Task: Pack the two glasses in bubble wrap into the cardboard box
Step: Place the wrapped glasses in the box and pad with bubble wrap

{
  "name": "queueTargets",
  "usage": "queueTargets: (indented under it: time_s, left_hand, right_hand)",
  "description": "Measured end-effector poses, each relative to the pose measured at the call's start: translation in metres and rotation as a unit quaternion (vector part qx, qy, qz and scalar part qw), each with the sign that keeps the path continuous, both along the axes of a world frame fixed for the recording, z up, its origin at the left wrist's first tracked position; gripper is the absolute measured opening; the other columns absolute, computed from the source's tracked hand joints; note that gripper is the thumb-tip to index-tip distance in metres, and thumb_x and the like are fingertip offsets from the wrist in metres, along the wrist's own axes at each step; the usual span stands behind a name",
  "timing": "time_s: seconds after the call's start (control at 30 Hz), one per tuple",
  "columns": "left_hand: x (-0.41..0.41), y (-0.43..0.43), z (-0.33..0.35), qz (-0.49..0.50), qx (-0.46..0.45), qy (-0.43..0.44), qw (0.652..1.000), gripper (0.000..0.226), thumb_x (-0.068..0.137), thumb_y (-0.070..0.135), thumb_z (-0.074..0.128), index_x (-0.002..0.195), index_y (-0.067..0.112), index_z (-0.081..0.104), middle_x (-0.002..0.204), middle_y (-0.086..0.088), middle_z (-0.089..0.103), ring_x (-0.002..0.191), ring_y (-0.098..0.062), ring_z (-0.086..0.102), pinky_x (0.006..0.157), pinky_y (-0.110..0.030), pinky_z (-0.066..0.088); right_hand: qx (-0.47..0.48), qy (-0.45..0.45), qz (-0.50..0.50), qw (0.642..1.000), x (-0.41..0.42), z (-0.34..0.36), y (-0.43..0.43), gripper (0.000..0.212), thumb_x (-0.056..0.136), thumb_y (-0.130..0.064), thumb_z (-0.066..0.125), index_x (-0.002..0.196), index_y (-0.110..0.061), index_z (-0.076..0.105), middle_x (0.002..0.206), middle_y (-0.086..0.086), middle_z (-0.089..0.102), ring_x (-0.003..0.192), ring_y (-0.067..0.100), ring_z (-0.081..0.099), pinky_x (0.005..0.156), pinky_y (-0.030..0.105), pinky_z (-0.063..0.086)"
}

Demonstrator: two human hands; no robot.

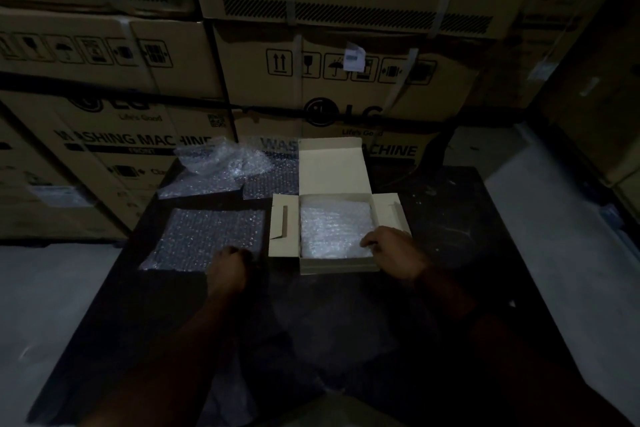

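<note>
Dimly, a small box (pixel 337 266) is seen open on a dark table (pixel 450 218), with its lid raised at the back and its side flaps spread. Its floor is covered by a layer of wrap (pixel 334 227). No glasses can be made out; whether they lie under that layer or inside the crumpled bundle (pixel 221 159) at the table's far left cannot be told.

The right hand (pixel 394 251) is laid on the wrap at the box's near right corner, fingers bent down; a pinch cannot be confirmed in the gloom. The left hand (pixel 228 263) is curled at the near edge of a flat sheet (pixel 204 239) just left of the box; whether that edge is gripped cannot be told.

The step is judged to be padding the box. Next, the sheet would likely be lifted across, which calls for clearing the left flap. Another sheet (pixel 273 180) lies behind. Stacked cartons (pixel 346 87) wall off the back.
</note>
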State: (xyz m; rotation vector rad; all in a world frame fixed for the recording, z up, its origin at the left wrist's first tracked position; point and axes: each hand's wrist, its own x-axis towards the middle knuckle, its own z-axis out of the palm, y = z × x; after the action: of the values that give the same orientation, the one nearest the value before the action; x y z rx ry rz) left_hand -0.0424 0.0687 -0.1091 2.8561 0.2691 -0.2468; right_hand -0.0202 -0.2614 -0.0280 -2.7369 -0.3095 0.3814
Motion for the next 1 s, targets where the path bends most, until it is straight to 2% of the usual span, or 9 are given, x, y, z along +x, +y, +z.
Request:
queueTargets:
  time_s: [0.17, 0.27, 0.37, 0.6, 0.67, 0.77, 0.83, 0.9, 1.0]
  left_hand:
    - [0.005, -0.004, 0.013, 0.136, -0.127, -0.070, 0.980, 0.018, 0.095, 0.018, 0.052, 0.109, 0.010, 0.061, 0.107, -0.013, 0.063, 0.096, -0.027, 0.060, 0.088, -0.040, 0.048]
    - [0.015, -0.002, 0.038, 0.185, -0.261, -0.166, 0.933, 0.020, 0.097, 0.016, 0.050, 0.110, 0.007, 0.062, 0.104, -0.014, 0.064, 0.098, -0.031, 0.059, 0.082, -0.037, 0.043]
    - [0.029, -0.005, 0.071, 0.170, -0.427, -0.209, 0.863, 0.017, 0.095, 0.010, 0.052, 0.080, 0.013, 0.061, 0.080, -0.006, 0.060, 0.077, -0.020, 0.057, 0.071, -0.031, 0.041]
    - [0.033, -0.030, 0.145, 0.059, -0.728, -0.034, 0.682, 0.015, 0.090, 0.003, 0.039, 0.083, 0.001, 0.053, 0.101, -0.024, 0.068, 0.084, -0.034, 0.065, 0.071, -0.035, 0.056]
    - [0.034, -0.035, 0.158, 0.026, -0.737, 0.004, 0.676, 0.016, 0.089, 0.006, 0.040, 0.099, 0.001, 0.051, 0.096, -0.020, 0.070, 0.082, -0.033, 0.067, 0.074, -0.038, 0.057]
    - [0.034, -0.049, 0.168, -0.010, -0.732, 0.004, 0.682, 0.017, 0.092, 0.003, 0.034, 0.084, 0.001, 0.049, 0.072, -0.006, 0.071, 0.067, -0.017, 0.067, 0.069, -0.031, 0.056]
    - [0.038, -0.055, 0.168, 0.018, -0.727, -0.038, 0.686, 0.034, 0.096, -0.002, 0.029, 0.069, 0.005, 0.049, 0.056, 0.002, 0.063, 0.053, -0.006, 0.061, 0.056, -0.019, 0.051]
    - [0.043, -0.054, 0.167, 0.047, -0.736, -0.068, 0.671, 0.032, 0.097, 0.003, 0.035, 0.072, 0.008, 0.054, 0.065, 0.003, 0.063, 0.061, -0.008, 0.061, 0.065, -0.022, 0.051]
    - [0.051, -0.042, 0.156, 0.101, -0.762, -0.082, 0.634, 0.010, 0.093, 0.016, 0.050, 0.094, 0.010, 0.058, 0.089, -0.008, 0.062, 0.080, -0.021, 0.061, 0.080, -0.038, 0.048]
  right_hand:
    - [0.037, 0.012, -0.038, 0.998, 0.000, -0.001, -0.004, 0.028, 0.091, -0.012, 0.052, 0.111, -0.024, 0.067, 0.123, -0.001, 0.062, 0.113, 0.015, 0.057, 0.100, 0.031, 0.044]
    - [0.100, 0.018, -0.072, 0.992, 0.002, -0.001, 0.001, 0.023, 0.093, -0.015, 0.053, 0.105, -0.024, 0.069, 0.120, -0.002, 0.064, 0.104, 0.013, 0.061, 0.088, 0.023, 0.048]
    - [0.180, 0.036, -0.096, 0.978, 0.006, 0.000, 0.010, 0.022, 0.089, -0.014, 0.060, 0.105, -0.027, 0.068, 0.110, -0.006, 0.066, 0.096, 0.008, 0.061, 0.082, 0.019, 0.049]
    - [0.421, 0.100, -0.107, 0.895, 0.026, 0.034, 0.044, 0.077, 0.075, -0.009, 0.079, 0.141, -0.023, 0.041, 0.132, -0.006, 0.050, 0.107, 0.015, 0.056, 0.078, 0.017, 0.050]
    - [0.446, 0.116, -0.084, 0.883, 0.033, 0.043, 0.052, 0.089, 0.074, -0.005, 0.079, 0.147, -0.023, 0.032, 0.139, -0.010, 0.040, 0.123, 0.013, 0.045, 0.079, 0.018, 0.051]
    - [0.453, 0.137, -0.053, 0.879, 0.040, 0.050, 0.060, 0.067, 0.075, -0.004, 0.076, 0.134, -0.022, 0.050, 0.140, -0.005, 0.045, 0.129, 0.012, 0.041, 0.098, 0.029, 0.046]
    - [0.468, 0.153, -0.049, 0.869, 0.039, 0.051, 0.062, 0.036, 0.079, -0.001, 0.072, 0.110, -0.017, 0.064, 0.122, 0.004, 0.062, 0.115, 0.013, 0.056, 0.094, 0.029, 0.046]
    - [0.491, 0.161, -0.057, 0.854, 0.037, 0.049, 0.061, 0.015, 0.079, -0.001, 0.071, 0.088, -0.012, 0.066, 0.107, 0.015, 0.069, 0.099, 0.016, 0.064, 0.088, 0.030, 0.047]
    - [0.538, 0.213, -0.058, 0.814, 0.034, 0.047, 0.052, 0.019, 0.069, -0.010, 0.074, 0.078, -0.009, 0.057, 0.098, 0.022, 0.070, 0.094, 0.025, 0.067, 0.086, 0.033, 0.048]
